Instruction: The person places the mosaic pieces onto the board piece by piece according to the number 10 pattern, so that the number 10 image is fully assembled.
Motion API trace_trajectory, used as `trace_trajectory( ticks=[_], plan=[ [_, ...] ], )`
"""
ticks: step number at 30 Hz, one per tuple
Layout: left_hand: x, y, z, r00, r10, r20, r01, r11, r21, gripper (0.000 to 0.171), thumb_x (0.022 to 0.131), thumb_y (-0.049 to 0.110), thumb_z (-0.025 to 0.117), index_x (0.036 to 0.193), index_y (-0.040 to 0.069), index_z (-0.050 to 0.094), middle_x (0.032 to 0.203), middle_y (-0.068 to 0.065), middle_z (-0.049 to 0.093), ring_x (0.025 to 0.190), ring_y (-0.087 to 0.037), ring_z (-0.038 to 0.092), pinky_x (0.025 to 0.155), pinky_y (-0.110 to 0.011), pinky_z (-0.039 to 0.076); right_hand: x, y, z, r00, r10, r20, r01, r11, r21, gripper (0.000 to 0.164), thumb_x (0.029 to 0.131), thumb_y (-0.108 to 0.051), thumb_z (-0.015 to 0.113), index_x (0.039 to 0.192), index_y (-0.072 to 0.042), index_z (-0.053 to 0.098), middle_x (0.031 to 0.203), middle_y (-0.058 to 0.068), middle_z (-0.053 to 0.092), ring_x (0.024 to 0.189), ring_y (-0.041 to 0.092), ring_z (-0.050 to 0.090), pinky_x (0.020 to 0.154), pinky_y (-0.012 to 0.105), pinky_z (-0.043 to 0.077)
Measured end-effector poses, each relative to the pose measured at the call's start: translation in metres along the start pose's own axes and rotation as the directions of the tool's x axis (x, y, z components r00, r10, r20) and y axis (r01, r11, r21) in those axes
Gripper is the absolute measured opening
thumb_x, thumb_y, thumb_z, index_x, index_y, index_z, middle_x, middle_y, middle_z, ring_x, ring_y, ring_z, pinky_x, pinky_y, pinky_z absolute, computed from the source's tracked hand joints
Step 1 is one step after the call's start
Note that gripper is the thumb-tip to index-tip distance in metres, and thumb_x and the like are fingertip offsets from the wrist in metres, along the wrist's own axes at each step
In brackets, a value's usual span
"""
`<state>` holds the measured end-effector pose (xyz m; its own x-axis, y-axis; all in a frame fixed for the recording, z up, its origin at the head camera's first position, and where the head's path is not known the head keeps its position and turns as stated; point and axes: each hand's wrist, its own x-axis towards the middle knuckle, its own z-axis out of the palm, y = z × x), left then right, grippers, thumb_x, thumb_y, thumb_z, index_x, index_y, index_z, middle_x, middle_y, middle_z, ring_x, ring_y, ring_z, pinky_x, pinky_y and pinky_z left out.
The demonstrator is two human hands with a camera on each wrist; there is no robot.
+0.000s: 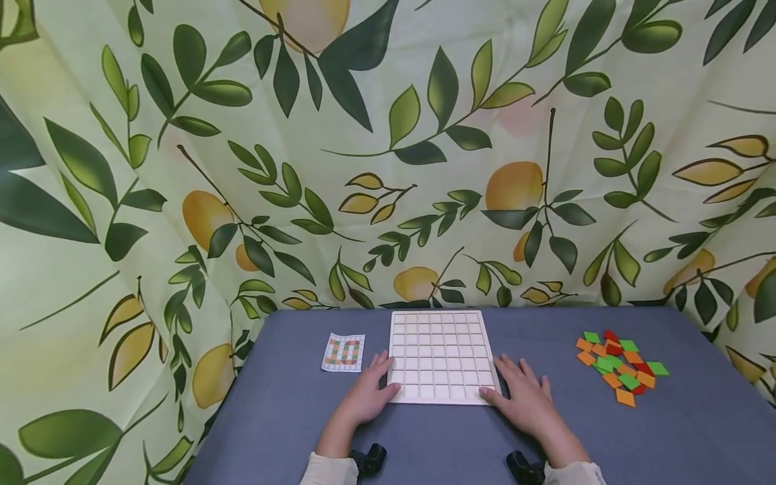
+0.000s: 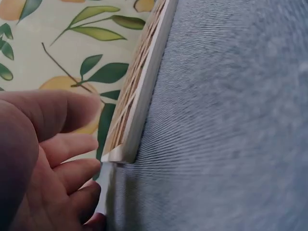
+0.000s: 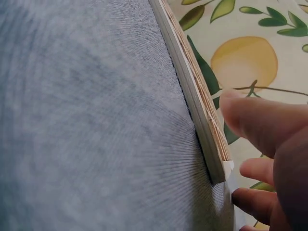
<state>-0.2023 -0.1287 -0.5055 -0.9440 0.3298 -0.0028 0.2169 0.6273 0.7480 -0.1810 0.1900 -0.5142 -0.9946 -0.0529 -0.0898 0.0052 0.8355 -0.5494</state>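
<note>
A white gridded board (image 1: 441,357) lies flat on the table, its square cells bare. My left hand (image 1: 366,391) is at the board's left edge, fingers stretched forward and thumb at the near left corner. On the opposite side my right hand (image 1: 527,399) has its fingers spread along the right edge, with the thumb over the near right corner. In the left wrist view, the fingers (image 2: 77,168) are right at the board's side (image 2: 137,106). The right wrist view has the thumb (image 3: 240,110) above the board's wooden edge (image 3: 199,110).
Left of the board lies a small card (image 1: 343,353) printed with a coloured grid pattern. Several loose orange, green and red tiles (image 1: 624,367) are piled at the right. A blue-grey cloth (image 1: 448,444) covers the table, and a leaf-and-fruit patterned curtain (image 1: 376,222) hangs behind it.
</note>
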Motion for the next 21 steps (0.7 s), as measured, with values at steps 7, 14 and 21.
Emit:
trace_trajectory(
  ticks=[7, 14, 21],
  plan=[
    [0.000, -0.010, 0.002, 1.000, 0.024, -0.020, -0.023, 1.000, 0.015, 0.046, 0.096, 0.016, 0.058, 0.137, -0.004, 0.054, 0.154, -0.022, 0.037, 0.147, -0.044, 0.024, 0.119, -0.064, 0.017, -0.001, -0.001, 0.001, 0.999, -0.041, -0.016, 0.041, 0.999, 0.000, 0.078, 0.087, -0.060, 0.062, 0.145, -0.010, 0.048, 0.156, 0.023, 0.033, 0.144, 0.054, 0.015, 0.106, 0.081, 0.004],
    [0.002, -0.020, 0.005, 0.993, 0.044, -0.112, -0.047, 0.999, -0.027, 0.037, 0.098, 0.016, 0.058, 0.130, -0.001, 0.061, 0.150, -0.017, 0.046, 0.145, -0.040, 0.031, 0.120, -0.061, 0.020, -0.001, 0.001, 0.001, 0.994, -0.075, -0.073, 0.075, 0.997, -0.003, 0.068, 0.089, -0.051, 0.066, 0.142, -0.009, 0.052, 0.153, 0.023, 0.038, 0.143, 0.053, 0.020, 0.105, 0.080, 0.010],
    [0.003, -0.020, 0.012, 0.983, 0.059, -0.173, -0.057, 0.998, 0.012, 0.031, 0.095, 0.011, 0.061, 0.125, 0.002, 0.066, 0.146, -0.012, 0.052, 0.141, -0.036, 0.040, 0.119, -0.056, 0.026, -0.005, 0.006, -0.008, 0.987, -0.068, -0.145, 0.071, 0.997, 0.019, 0.052, 0.092, -0.041, 0.066, 0.131, -0.007, 0.062, 0.142, 0.022, 0.053, 0.136, 0.050, 0.037, 0.105, 0.074, 0.023]
  ],
)
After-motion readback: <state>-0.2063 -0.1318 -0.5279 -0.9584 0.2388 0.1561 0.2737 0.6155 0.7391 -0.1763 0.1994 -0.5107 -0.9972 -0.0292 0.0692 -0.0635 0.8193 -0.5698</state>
